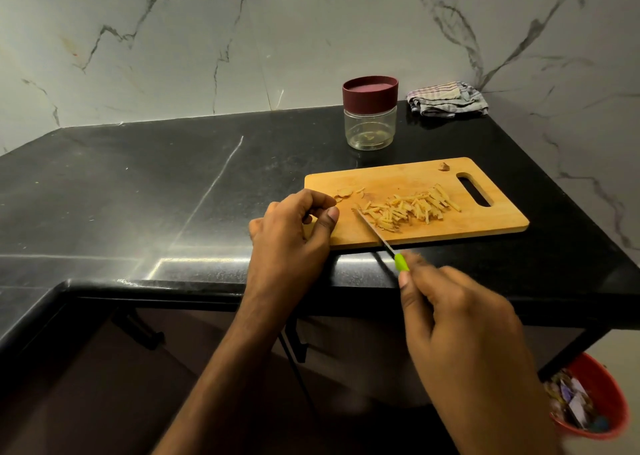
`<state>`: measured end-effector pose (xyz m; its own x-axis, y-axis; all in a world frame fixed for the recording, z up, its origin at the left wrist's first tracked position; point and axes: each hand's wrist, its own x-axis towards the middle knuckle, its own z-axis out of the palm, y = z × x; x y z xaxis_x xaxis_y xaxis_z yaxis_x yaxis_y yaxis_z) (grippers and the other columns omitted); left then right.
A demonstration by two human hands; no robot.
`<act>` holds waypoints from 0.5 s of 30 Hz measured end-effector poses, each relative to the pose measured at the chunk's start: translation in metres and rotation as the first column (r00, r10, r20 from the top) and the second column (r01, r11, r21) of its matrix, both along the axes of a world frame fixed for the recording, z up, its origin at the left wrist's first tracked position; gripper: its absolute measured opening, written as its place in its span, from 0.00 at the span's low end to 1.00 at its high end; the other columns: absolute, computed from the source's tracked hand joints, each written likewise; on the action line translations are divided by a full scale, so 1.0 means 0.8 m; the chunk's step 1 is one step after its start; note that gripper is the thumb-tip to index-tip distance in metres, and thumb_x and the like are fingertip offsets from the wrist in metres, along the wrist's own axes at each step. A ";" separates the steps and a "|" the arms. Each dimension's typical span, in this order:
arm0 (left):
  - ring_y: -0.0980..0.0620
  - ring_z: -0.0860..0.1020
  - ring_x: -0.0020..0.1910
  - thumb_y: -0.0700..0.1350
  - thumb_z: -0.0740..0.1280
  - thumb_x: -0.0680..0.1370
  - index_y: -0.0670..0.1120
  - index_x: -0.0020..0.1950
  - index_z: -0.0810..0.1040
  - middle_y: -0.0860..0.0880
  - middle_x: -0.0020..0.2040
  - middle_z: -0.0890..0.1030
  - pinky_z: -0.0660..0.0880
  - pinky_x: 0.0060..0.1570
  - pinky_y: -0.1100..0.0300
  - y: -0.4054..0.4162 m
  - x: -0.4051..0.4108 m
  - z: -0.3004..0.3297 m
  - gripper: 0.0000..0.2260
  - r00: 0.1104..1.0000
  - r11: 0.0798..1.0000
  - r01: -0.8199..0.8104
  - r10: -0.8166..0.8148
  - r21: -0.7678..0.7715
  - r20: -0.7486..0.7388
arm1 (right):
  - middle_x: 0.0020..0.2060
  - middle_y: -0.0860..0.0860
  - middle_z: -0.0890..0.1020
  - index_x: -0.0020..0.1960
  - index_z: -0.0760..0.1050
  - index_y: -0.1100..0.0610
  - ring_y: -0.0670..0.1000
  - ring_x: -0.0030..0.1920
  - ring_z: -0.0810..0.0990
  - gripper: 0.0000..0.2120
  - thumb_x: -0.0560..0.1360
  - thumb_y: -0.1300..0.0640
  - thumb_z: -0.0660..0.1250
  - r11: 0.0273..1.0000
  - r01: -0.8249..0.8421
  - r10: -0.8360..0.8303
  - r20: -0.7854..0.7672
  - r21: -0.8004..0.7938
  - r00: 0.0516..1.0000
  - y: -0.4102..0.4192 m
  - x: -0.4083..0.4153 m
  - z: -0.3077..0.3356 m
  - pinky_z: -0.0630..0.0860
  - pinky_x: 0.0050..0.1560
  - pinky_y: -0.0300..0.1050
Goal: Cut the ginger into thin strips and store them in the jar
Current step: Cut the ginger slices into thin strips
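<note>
From the head camera, a heap of ginger strips (410,208) lay on the wooden cutting board (485,220) on the black bench (138,184). The right hand (460,323) had its grip closed around the green-handled knife (381,238), blade tip at the heap's left edge. The left hand (294,236) rested at the board's left end, fingers loosely curled and holding nothing. The lidded jar (370,113) stood behind the board.

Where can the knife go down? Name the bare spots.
Bare counter left of the board, and between board and jar. On the board, the strip near its front edge is free. Crowded: the ginger strips mid-board.
</note>
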<state>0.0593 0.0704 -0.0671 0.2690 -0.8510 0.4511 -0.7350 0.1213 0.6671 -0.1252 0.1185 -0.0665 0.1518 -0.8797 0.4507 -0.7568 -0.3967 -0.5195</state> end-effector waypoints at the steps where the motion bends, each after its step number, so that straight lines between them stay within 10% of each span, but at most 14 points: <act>1: 0.59 0.75 0.51 0.53 0.67 0.80 0.58 0.51 0.78 0.62 0.46 0.79 0.66 0.61 0.46 0.000 0.000 0.000 0.02 1.000 1.000 0.002 -0.002 -0.001 -0.002 | 0.31 0.46 0.72 0.61 0.79 0.55 0.44 0.27 0.70 0.17 0.76 0.52 0.61 0.999 0.034 -0.034 -0.014 0.004 0.999 -0.002 -0.003 0.002 0.64 0.25 0.36; 15: 0.57 0.76 0.52 0.54 0.70 0.78 0.58 0.53 0.78 0.61 0.45 0.79 0.71 0.59 0.41 -0.001 -0.001 -0.001 0.05 1.000 1.000 0.005 -0.004 -0.025 0.025 | 0.34 0.45 0.75 0.64 0.76 0.54 0.41 0.29 0.70 0.19 0.77 0.49 0.58 0.999 -0.037 0.037 -0.010 -0.003 0.999 -0.008 0.004 0.005 0.60 0.28 0.26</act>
<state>0.0581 0.0699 -0.0681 0.2535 -0.8407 0.4785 -0.7506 0.1410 0.6455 -0.1222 0.1122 -0.0623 0.1888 -0.8719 0.4518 -0.7467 -0.4263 -0.5106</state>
